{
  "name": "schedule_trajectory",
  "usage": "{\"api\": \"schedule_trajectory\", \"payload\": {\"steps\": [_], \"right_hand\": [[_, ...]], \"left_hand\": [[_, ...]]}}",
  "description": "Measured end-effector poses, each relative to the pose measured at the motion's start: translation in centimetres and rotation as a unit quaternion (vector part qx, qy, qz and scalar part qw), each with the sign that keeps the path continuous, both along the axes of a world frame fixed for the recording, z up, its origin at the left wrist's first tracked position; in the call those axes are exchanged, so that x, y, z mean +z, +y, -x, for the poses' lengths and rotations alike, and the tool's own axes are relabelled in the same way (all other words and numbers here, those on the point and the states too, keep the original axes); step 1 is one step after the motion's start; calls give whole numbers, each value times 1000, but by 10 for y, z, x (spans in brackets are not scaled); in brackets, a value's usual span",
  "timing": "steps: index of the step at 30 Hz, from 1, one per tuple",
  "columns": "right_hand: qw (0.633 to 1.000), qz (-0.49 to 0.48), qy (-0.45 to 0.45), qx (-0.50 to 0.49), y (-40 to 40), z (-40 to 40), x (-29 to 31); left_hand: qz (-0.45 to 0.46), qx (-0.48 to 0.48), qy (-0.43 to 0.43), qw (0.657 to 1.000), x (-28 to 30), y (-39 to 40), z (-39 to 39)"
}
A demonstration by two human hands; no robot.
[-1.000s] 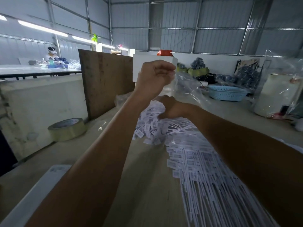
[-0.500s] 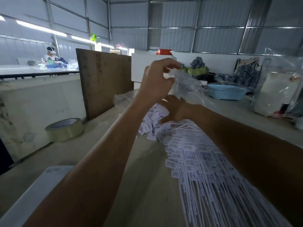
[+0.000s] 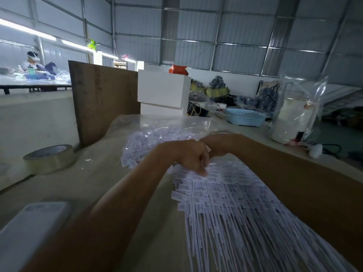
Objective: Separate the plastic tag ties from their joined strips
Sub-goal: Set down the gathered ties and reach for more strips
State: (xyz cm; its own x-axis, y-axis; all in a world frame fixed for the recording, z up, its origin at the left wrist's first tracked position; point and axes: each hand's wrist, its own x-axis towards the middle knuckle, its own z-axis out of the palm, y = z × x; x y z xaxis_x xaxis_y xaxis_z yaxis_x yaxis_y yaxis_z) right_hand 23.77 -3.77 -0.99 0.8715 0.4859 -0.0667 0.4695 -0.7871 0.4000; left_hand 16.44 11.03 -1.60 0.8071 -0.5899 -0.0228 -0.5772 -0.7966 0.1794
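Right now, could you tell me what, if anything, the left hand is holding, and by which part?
The left hand pinches the joined white plastic tag ties at their label end; the exact grip is blurred.

— How many rolls of tape?
— One clear roll of packing tape [image 3: 50, 159], plus one pale blue perforated plastic basket [image 3: 244, 117].
— Boxes?
— Two white rectangular boxes [image 3: 164, 88], stacked, and one brown upright board [image 3: 104, 101].
— And the white plastic tag ties [image 3: 235, 203]?
— Too many to count; one loose heap of separated white tags [image 3: 149, 142] lies beyond them.
— Hands?
— Two.
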Motion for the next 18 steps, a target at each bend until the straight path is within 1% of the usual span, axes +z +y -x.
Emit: {"api": "schedule_trajectory", "payload": {"steps": [4, 7, 8, 11, 13, 15, 17, 18], "right_hand": [[995, -41, -89, -3, 1, 6, 2], [993, 24, -115, -30, 5, 6, -5], [992, 31, -115, -46, 7, 5, -6], [995, -23, -62, -74, 9, 10, 1], [997, -59, -7, -51, 11, 20, 8], [996, -83, 34, -17, 11, 33, 17], [993, -90, 73, 8, 5, 55, 21], [990, -110, 79, 33, -3, 69, 21]], "left_hand": [[88, -30, -42, 995, 0, -6, 3], [98, -36, -11, 994, 12, -6, 9], [97, -40, 3, 995, 16, -5, 11], [118, -39, 23, 992, 28, -2, 17], [114, -30, -6, 993, 33, 2, 16], [79, -5, -51, 996, 35, 8, 12], [25, 27, -48, 998, 34, 15, 8], [-9, 36, -37, 999, 33, 18, 8]]}}
